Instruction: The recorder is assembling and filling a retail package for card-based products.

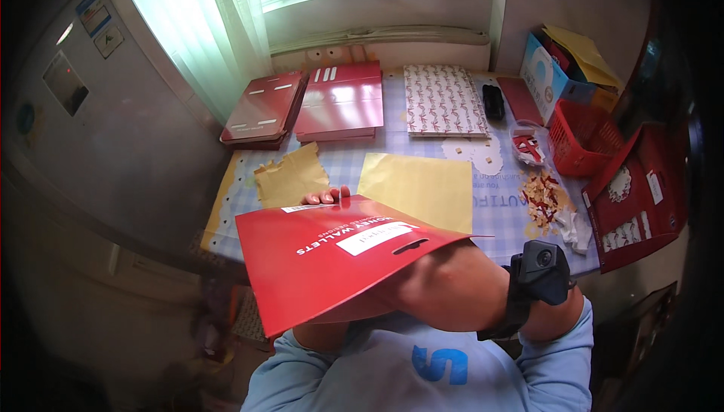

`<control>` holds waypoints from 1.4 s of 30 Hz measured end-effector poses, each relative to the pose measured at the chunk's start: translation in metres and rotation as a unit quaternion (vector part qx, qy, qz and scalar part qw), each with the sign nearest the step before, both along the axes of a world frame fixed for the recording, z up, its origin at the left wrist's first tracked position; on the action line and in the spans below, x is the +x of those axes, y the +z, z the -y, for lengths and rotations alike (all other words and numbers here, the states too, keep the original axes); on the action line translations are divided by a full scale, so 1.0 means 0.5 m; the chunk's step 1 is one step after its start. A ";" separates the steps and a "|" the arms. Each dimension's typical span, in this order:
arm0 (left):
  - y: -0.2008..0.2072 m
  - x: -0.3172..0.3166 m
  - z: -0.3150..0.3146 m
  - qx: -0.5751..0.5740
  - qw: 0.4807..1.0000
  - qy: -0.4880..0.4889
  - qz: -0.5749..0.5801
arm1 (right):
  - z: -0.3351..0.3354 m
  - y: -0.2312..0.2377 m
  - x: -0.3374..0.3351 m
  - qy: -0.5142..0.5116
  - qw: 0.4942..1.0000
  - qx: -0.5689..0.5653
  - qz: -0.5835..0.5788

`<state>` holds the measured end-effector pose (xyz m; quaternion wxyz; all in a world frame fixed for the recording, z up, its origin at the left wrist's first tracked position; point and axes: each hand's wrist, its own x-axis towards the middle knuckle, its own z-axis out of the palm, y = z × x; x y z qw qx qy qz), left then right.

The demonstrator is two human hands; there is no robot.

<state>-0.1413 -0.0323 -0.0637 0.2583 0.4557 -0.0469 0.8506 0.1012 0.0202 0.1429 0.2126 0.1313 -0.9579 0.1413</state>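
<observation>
A red glossy cardboard packaging sleeve [309,261] with white print, a white label and a hang slot is held tilted in front of me. Fingertips of what looks like my left hand [323,198] curl over its far edge. My right hand [434,280] reaches in from the right beneath the sleeve, a black strap and small camera [541,261] on that arm. The sleeve covers its fingers, so their grip does not show. Just beyond lie a yellow paper sheet [418,189] and a smaller torn-edged yellow piece [290,177].
On the checked tablecloth [490,223], red sleeves [343,99] and a patterned stack [445,99] lie at the back. To the right are a black case [492,101], a red basket [577,144], a blue box [544,73], paper scraps [541,197] and a red box [633,193].
</observation>
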 end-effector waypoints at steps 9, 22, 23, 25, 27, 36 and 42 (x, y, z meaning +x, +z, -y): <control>0.010 0.005 0.011 0.000 1.000 -0.002 0.031 | 0.023 0.018 -0.028 -0.016 0.997 0.074 -0.018; 0.009 -0.021 -0.002 0.034 0.998 0.017 -0.054 | 0.021 -0.054 -0.073 0.031 0.989 -0.107 -0.095; 0.012 -0.018 -0.009 0.034 0.998 0.011 -0.054 | 0.020 -0.047 -0.064 0.015 0.989 -0.110 -0.098; 0.015 -0.022 0.008 0.034 0.997 0.025 -0.060 | 0.018 -0.048 -0.068 0.020 0.988 -0.122 -0.096; -0.002 -0.041 0.026 0.025 0.997 0.047 -0.060 | 0.018 -0.053 -0.069 0.038 0.988 -0.139 -0.057; -0.016 -0.059 0.038 -0.013 0.996 -0.001 -0.088 | -0.008 -0.036 -0.009 0.116 0.991 -0.069 -0.008; 0.055 0.067 0.049 -0.139 0.973 0.151 0.105 | -0.014 0.018 0.013 0.040 0.984 -0.158 0.069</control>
